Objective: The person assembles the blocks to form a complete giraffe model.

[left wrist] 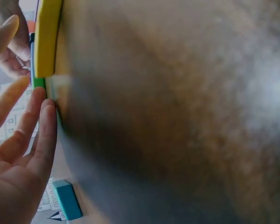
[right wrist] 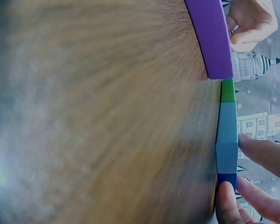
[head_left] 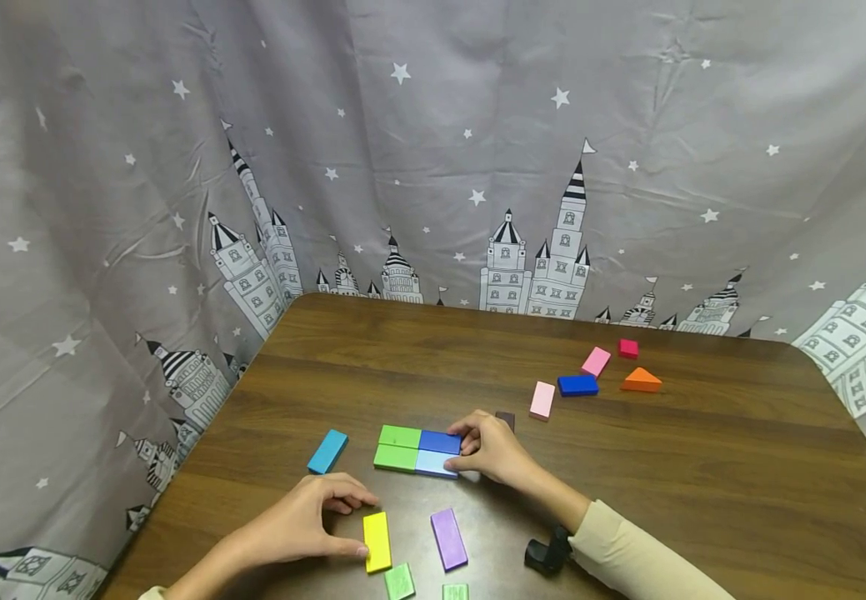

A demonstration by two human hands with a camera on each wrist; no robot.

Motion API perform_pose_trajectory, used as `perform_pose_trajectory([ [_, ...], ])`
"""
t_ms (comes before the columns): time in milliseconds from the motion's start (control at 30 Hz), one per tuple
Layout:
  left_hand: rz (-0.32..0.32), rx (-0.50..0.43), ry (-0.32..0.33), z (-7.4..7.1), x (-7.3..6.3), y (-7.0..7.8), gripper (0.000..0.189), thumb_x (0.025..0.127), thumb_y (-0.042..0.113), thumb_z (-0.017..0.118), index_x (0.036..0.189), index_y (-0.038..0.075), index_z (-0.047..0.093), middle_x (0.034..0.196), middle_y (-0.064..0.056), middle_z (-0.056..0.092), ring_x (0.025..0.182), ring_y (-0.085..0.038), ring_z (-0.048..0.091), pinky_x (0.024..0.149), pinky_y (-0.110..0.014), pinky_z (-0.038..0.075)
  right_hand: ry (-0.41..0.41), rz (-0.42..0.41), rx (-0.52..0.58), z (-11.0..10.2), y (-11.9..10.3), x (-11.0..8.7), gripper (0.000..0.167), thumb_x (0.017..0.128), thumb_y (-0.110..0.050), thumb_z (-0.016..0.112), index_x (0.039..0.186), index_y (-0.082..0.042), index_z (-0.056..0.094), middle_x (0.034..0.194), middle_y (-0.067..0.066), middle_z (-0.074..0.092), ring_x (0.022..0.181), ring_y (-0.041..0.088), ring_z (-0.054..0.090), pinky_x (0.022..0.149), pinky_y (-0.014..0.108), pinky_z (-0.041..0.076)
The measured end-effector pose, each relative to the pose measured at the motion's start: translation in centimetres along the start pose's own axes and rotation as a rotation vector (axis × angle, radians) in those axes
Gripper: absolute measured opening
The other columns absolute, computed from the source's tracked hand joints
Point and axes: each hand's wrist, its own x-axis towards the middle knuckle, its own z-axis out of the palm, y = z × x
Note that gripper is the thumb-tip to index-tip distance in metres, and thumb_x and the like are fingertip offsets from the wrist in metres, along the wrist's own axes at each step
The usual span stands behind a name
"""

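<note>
Two green blocks [head_left: 397,458], a blue block [head_left: 440,442] and a light blue block [head_left: 436,463] lie together as a flat rectangle. My right hand [head_left: 496,450] is at its right end, fingertips touching the blue block and thumb at the light blue block [right wrist: 227,135]. Nearer me, my left hand [head_left: 305,521] lies beside a yellow block [head_left: 377,542], its thumb tip at that block's left edge and its fingers apart from it. In the left wrist view, the fingers of my left hand [left wrist: 23,144] extend below the yellow block [left wrist: 47,39].
A purple block [head_left: 449,540] and small green blocks [head_left: 400,582] lie near me. A teal block [head_left: 327,452] is at left. Pink [head_left: 542,400], dark blue [head_left: 578,386], red [head_left: 628,348] and orange [head_left: 641,381] blocks sit far right. A black object [head_left: 548,552] is by the right sleeve.
</note>
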Motion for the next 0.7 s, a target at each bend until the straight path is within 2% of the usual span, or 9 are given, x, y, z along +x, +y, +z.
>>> perform_pose_trajectory([
  [367, 0.008, 0.017, -0.035, 0.82, 0.25, 0.30, 0.052, 0.074, 0.033, 0.091, 0.115, 0.009, 0.072, 0.108, 0.003, 0.068, 0.094, -0.009, 0.062, 0.080, -0.029, 0.058, -0.007, 0.001, -0.006, -0.02, -0.04, -0.01, 0.038, 0.073, -0.004, 0.089, 0.104, 0.007, 0.071, 0.091, 0.010, 0.058, 0.074, 0.018, 0.061, 0.063, 0.017, 0.051],
  [700, 0.039, 0.035, -0.027, 1.11, 0.23, 0.36, 0.051, 0.073, 0.030, 0.092, 0.113, 0.008, 0.071, 0.108, 0.002, 0.068, 0.093, -0.007, 0.062, 0.078, -0.028, 0.058, -0.008, 0.001, -0.006, 0.04, 0.04, 0.01, 0.038, 0.073, -0.004, 0.089, 0.104, 0.007, 0.071, 0.091, 0.010, 0.058, 0.074, 0.018, 0.061, 0.063, 0.017, 0.051],
])
